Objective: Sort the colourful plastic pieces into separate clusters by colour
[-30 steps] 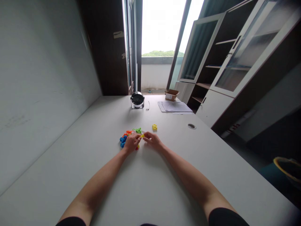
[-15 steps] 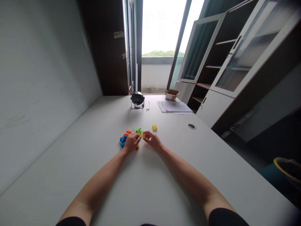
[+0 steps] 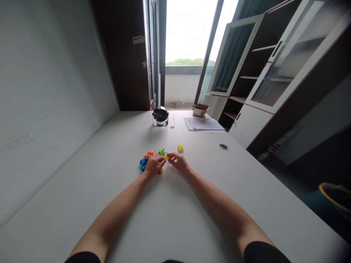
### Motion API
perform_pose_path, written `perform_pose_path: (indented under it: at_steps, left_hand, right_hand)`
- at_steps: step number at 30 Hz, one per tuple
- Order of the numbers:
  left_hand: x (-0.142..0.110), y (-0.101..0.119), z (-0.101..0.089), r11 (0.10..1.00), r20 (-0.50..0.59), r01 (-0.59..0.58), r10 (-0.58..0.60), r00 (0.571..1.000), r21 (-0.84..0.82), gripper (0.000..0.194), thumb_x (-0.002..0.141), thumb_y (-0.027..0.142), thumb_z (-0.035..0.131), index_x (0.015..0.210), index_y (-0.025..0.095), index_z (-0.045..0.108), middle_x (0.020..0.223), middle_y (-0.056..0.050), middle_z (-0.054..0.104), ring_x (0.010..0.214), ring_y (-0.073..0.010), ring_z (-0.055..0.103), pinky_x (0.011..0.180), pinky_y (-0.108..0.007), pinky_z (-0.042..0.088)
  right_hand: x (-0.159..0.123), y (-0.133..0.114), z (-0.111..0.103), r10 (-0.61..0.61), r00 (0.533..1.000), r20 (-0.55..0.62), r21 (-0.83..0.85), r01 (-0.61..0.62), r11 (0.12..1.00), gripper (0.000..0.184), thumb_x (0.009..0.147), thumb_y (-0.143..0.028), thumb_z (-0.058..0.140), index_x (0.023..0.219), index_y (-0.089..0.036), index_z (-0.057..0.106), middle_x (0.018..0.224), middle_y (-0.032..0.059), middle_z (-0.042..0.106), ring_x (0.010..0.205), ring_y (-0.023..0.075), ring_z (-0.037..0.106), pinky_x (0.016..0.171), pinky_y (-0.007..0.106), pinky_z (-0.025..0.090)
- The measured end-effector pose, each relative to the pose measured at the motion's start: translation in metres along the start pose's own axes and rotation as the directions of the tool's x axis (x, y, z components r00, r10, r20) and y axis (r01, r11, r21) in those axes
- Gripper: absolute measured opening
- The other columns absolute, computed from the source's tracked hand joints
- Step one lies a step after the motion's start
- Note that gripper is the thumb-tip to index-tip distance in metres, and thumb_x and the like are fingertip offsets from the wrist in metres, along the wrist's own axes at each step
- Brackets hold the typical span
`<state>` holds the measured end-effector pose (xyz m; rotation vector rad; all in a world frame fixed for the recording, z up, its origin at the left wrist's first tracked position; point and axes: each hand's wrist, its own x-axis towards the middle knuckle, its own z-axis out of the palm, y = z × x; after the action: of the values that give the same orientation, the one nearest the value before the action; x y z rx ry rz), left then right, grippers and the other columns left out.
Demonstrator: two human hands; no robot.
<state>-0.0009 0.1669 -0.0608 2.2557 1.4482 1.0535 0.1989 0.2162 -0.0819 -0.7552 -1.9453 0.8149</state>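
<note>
Between my two hands is a small yellow toy block, mostly covered by fingertips. My left hand pinches it from the left, and my right hand has its fingertips closed on the other side. Around the left hand lies a loose pile of coloured pieces: blue blocks, orange pieces and a green block. A red and yellow piece peeks out beside the left palm, partly hidden. Beyond the right hand sits another yellow block, apart from the pile.
On the white table, a round black device on a metal stand stands at the back, with a thin cord beside it. Papers and an open cardboard box lie at back right, near a cable hole.
My fingers have shifted slightly around the yellow block, which shows a little less now. The pile and the separate yellow block have stayed in place.
</note>
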Motion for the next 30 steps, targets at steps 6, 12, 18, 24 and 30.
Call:
perform_pose_path:
  at_steps: [6,12,18,24,30]
  left_hand:
    - [-0.001,-0.003,0.003,1.0,0.019,0.009,-0.009,1.0,0.019,0.024,0.095,0.036,0.054,0.097,0.021,0.073,0.097,-0.005,0.073,0.091,-0.0208,0.064,0.088,-0.033,0.048]
    - [-0.001,-0.004,0.005,0.999,0.041,0.023,-0.024,0.999,0.03,0.026,0.095,0.034,0.05,0.096,0.021,0.073,0.097,-0.006,0.073,0.093,-0.022,0.064,0.088,-0.035,0.047]
    - [-0.001,-0.005,0.007,0.999,0.05,0.003,-0.006,0.999,0.043,0.026,0.094,0.032,0.05,0.097,0.021,0.073,0.097,-0.007,0.072,0.095,-0.0234,0.064,0.089,-0.037,0.047]
    - [-0.001,-0.005,0.007,0.998,0.044,0.015,-0.017,0.999,0.057,0.023,0.094,0.029,0.051,0.097,0.022,0.073,0.098,-0.006,0.072,0.096,-0.0224,0.063,0.09,-0.036,0.047]
    - [-0.001,-0.005,0.009,0.999,0.024,0.002,-0.002,1.0,0.032,0.021,0.093,0.027,0.052,0.096,0.023,0.073,0.097,-0.005,0.073,0.097,-0.0233,0.064,0.093,-0.037,0.047]
  right_hand:
    - [0.008,0.008,-0.005,0.053,0.999,-0.012,0.041,-0.053,0.998,0.027,0.089,-0.043,0.062,0.105,-0.023,0.07,0.099,0.0058,0.073,0.083,0.0181,0.068,0.076,0.033,0.054]
    - [0.021,0.038,-0.065,0.14,0.936,-0.324,-0.036,-0.16,0.987,0.034,0.087,-0.05,0.061,0.103,-0.021,0.067,0.1,0.0076,0.073,0.087,0.0211,0.068,0.08,0.037,0.055]
    - [0.005,0.073,-0.108,0.325,0.844,-0.427,-0.401,-0.499,0.769,0.02,0.087,-0.034,0.059,0.101,-0.023,0.068,0.092,0.0044,0.074,0.082,0.0196,0.068,0.081,0.033,0.051]
    - [0.005,0.086,-0.104,0.251,0.875,-0.414,-0.575,-0.465,0.673,0.024,0.085,-0.021,0.055,0.104,-0.021,0.069,0.103,0.0075,0.071,0.101,0.0229,0.06,0.093,0.035,0.044]
    - [0.002,0.079,-0.096,0.186,0.895,-0.406,-0.605,-0.416,0.679,0.019,0.086,-0.017,0.053,0.096,-0.02,0.068,0.096,0.0084,0.067,0.094,0.0232,0.057,0.089,0.034,0.044]
